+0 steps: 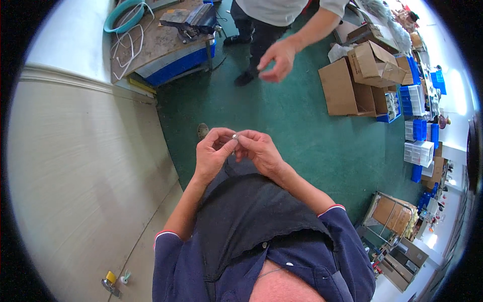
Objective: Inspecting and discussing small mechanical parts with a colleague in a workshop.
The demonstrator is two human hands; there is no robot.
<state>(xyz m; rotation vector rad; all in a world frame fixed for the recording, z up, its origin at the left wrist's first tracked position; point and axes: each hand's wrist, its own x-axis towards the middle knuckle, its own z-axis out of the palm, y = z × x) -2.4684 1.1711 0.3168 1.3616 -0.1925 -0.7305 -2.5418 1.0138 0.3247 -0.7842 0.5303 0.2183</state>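
Silvery metal catches the light between your hands: a small, rounded, shiny piece (pixel 235 136), held up beyond your black cloth apron (pixel 241 211) and above a green floor (pixel 312 146). Your bare left hand (pixel 211 155) is on one side of it, thumb and forefinger closed to a narrow pinch; your bare right hand (pixel 262 151) meets it from the other, its fingers drawn together just as tightly at the edge. Both appear to have hold of the piece, though the fingers cover much of its outline and its full shape cannot be told. Judging by its look, it should be light and stiff, unlikely to crush but smooth enough to slip or roll out of a loose grip. Its sides are the place to take hold, with your thumb and forefinger set opposite each other and the pressure gentle and even. Farther off, a co-worker in a pale top (pixel 271 10) stands with one arm extended, between a worn wooden tabletop (pixel 161 45) bearing a dark metal vise (pixel 193 19) and open brown cardboard boxes (pixel 338 88).
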